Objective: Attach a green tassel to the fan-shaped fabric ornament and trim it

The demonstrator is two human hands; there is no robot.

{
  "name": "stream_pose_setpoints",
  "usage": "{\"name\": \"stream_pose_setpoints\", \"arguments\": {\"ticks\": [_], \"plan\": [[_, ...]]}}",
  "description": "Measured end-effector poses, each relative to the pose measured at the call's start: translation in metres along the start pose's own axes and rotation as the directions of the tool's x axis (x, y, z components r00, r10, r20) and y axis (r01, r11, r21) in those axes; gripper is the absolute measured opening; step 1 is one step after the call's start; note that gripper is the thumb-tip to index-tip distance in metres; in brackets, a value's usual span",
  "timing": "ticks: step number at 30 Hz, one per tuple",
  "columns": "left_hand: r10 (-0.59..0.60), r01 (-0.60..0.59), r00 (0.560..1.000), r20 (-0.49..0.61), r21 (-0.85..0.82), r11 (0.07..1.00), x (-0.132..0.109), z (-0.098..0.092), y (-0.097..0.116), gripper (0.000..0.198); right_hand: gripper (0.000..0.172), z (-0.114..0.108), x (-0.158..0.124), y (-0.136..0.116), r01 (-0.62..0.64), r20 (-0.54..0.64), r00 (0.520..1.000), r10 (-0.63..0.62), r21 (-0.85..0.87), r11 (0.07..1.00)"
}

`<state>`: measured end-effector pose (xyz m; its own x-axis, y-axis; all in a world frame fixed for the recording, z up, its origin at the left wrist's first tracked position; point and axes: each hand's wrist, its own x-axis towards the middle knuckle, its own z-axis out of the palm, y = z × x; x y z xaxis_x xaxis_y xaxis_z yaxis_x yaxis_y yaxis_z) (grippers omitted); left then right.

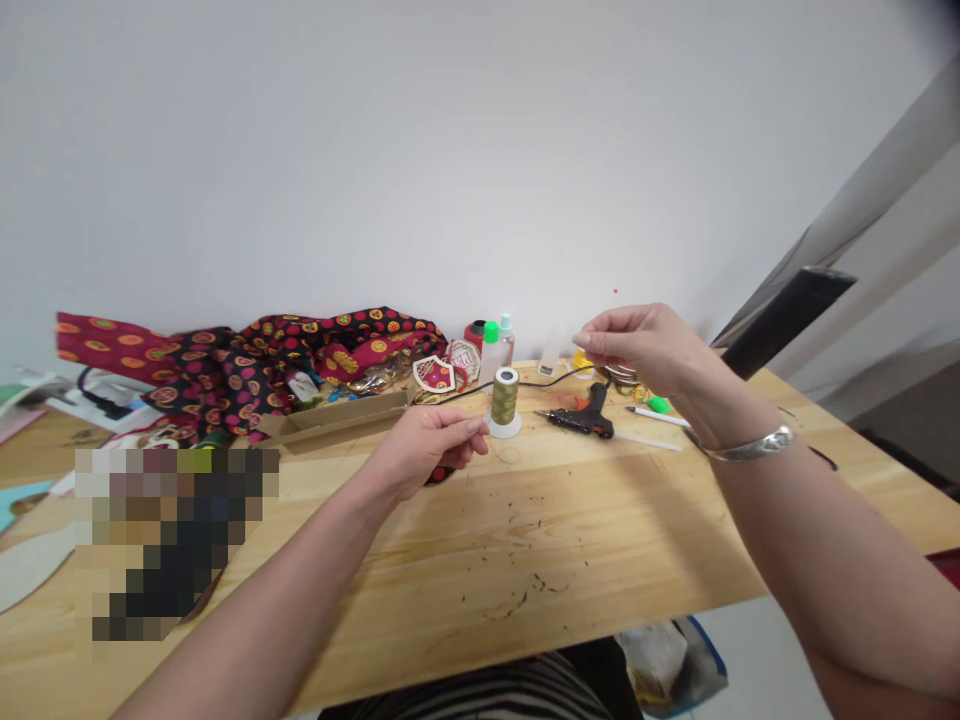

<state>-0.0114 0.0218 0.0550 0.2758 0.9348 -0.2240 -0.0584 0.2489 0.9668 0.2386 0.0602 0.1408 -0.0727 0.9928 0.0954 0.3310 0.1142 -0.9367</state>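
Observation:
My left hand [442, 440] is closed over the table, thumb pressed against the fingers. A small piece of dark fabric with red spots [439, 476] shows under its fingers, mostly hidden by the hand. Just beyond the fingertips, a spool of olive-gold thread [505, 400] stands upright on its white base. My right hand [630, 340] is raised higher, at the right, with thumb and fingertips pinched together. Whatever is in that pinch is too fine to make out. Below it, a black glue gun [585, 412] lies on its side.
Patterned red and black cloth [330, 350] is heaped at the back left behind an open cardboard box [345, 425]. A green-capped bottle [491, 350] stands near the wall. A white pen [656, 416] and a glue stick [649, 441] lie right. Dark scraps dot the wooden table [420, 600].

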Motion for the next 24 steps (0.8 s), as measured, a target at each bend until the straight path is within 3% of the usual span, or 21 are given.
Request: {"name": "stream_pose_setpoints", "arguments": {"ticks": [3,6,18,24], "plan": [[-0.03,0.03,1.0,0.004,-0.01,1.0,0.0,0.0,0.0,0.023,0.013,-0.002,0.003,0.004,-0.045,-0.066,0.996,0.059,0.197,0.979],[-0.058,0.058,0.998,0.022,-0.019,0.998,0.001,0.001,0.0,0.024,0.013,-0.006,0.005,0.012,-0.056,-0.097,0.992,0.085,0.274,0.96],[-0.121,0.122,0.992,0.032,-0.022,0.992,0.001,0.006,0.004,0.017,0.02,-0.017,-0.001,0.03,-0.12,-0.127,0.98,0.156,0.254,0.96],[-0.127,0.127,0.991,0.037,-0.008,0.992,0.001,0.01,0.004,0.018,0.027,-0.026,-0.002,0.044,-0.092,-0.123,0.985,0.119,0.21,0.973]]}}
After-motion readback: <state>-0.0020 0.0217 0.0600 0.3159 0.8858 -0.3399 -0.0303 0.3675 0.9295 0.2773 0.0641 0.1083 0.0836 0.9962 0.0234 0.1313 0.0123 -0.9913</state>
